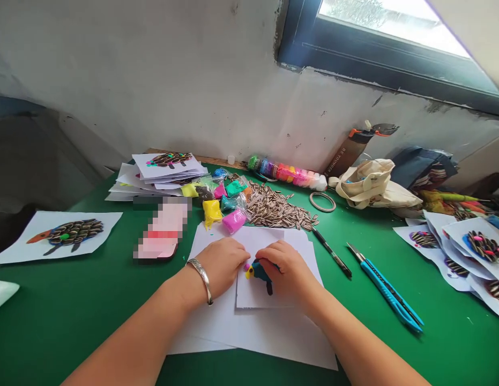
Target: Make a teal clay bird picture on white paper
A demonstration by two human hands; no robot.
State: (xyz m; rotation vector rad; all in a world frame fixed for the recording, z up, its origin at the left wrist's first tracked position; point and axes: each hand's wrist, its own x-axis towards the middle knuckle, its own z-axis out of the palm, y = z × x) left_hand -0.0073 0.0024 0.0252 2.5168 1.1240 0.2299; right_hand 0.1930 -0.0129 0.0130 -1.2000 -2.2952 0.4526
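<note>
My left hand [221, 265] rests on a white paper sheet [259, 287], its fingertips beside a small yellow and pink piece of modelling clay [247, 271]. A silver bangle [203, 280] circles that wrist. My right hand [283, 268] presses on a dark blue clay shape [258, 271], and its fingers cover much of it. A dark clay strip [269, 288] sticks out below that hand. More loose white sheets [209, 332] lie under the paper.
A heap of striped sunflower seeds [273, 206] and bags of bright clay [212, 213] lie ahead on the green table [442, 343]. Blue craft knives [388, 289] lie to the right. Seed-decorated paper pictures [58, 236] lie on both sides.
</note>
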